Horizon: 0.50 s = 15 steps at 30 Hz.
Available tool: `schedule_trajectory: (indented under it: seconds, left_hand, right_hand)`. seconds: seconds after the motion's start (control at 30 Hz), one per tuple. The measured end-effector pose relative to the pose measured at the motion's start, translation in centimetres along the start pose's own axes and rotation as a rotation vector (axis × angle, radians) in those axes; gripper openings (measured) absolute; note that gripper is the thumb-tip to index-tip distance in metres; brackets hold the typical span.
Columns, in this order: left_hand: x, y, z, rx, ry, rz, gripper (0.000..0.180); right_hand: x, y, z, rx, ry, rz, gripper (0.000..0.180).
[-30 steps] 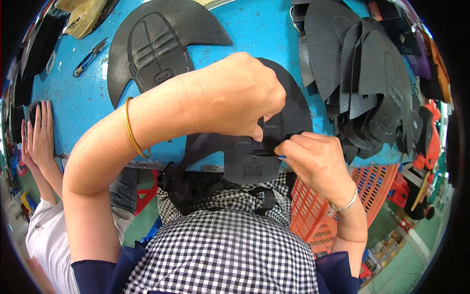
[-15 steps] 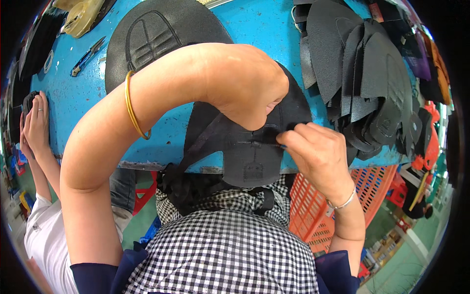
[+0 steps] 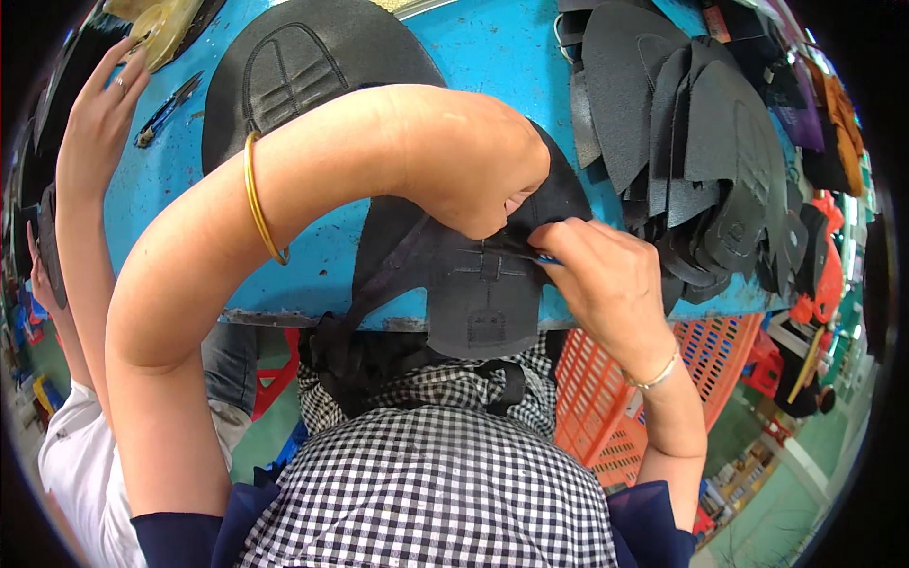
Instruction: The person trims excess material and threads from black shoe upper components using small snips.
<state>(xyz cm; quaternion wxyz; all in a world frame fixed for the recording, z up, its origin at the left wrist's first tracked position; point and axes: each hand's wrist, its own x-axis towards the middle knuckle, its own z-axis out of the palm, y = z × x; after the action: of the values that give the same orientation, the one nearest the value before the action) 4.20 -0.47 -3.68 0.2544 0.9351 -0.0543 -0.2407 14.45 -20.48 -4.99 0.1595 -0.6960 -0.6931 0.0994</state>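
Note:
A black padded panel (image 3: 483,327) with stitched lines and small slits lies in front of me, its narrow end over the table's front edge. My left hand (image 3: 497,166) is bent sharply over the panel and closed; its fingers are mostly hidden behind the wrist, and so is anything they hold. On the right, my right hand (image 3: 606,275) pinches a thin black strip (image 3: 519,242) at the panel's slits. A small blue spot shows at its fingertips, too small to name. Left of the slits, a black strap (image 3: 383,279) trails down towards my lap.
Another black panel (image 3: 284,66) lies behind my left forearm on the blue table (image 3: 502,47). A stack of black panels (image 3: 663,123) stands right. A cutter (image 3: 169,109) lies left, near a co-worker's hand (image 3: 99,123). Below right is an orange basket (image 3: 606,407).
My right hand and the strip have moved slightly up along the panel; my left hand has shifted slightly left. The co-worker's hand has reached forward to a yellowish object at the far left.

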Motion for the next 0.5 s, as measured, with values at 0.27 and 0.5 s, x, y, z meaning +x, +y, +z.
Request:
schedule_trajectory:
  seconds: [0.27, 0.5]
  left_hand:
    - [-0.3, -0.4, -0.4, -0.161, -0.022, -0.017, 0.011]
    - [-0.5, -1.1, 0.6, -0.132, 0.078, 0.046, 0.010]
  right_hand:
    - [0.4, -0.4, -0.5, 0.057, -0.068, 0.136, 0.028]
    - [0.7, 0.1, -0.4, 0.068, -0.111, 0.155, 0.026]
